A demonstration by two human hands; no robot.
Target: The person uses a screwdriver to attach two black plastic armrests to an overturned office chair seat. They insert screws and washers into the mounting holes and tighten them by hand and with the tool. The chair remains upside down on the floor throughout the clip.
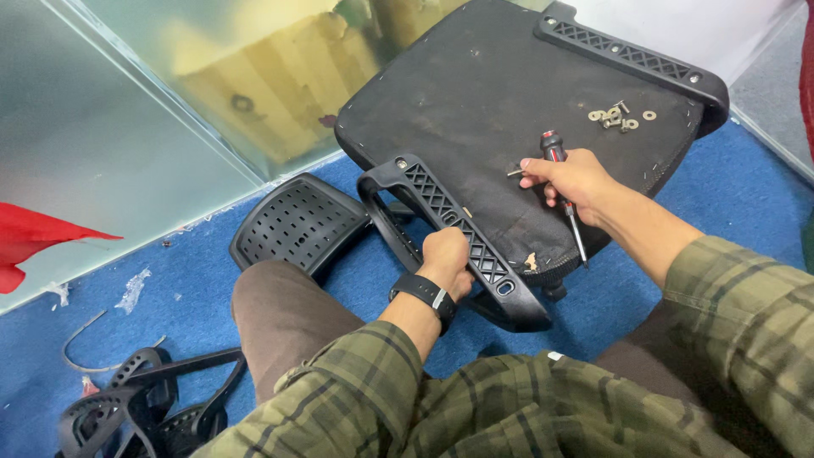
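An upside-down black chair seat (475, 102) lies on the blue carpet. My left hand (445, 259) grips a black plastic armrest bracket (428, 195) held against the seat's near edge. My right hand (570, 178) holds a screwdriver (553, 146) with a red and black handle, its shaft pointing down toward me, and pinches a small metal bolt (515, 172) at its fingertips over the seat. A second armrest bracket (632, 55) sits on the seat's far edge. Several loose washers and bolts (615, 116) rest on the seat near it.
A perforated black plastic panel (292, 222) lies left of the seat. More black chair parts (140, 407) sit at the lower left. A frosted glass wall (102, 127) runs behind, with a red cloth (34, 242) at the far left. My knee (280, 314) is bent under the bracket.
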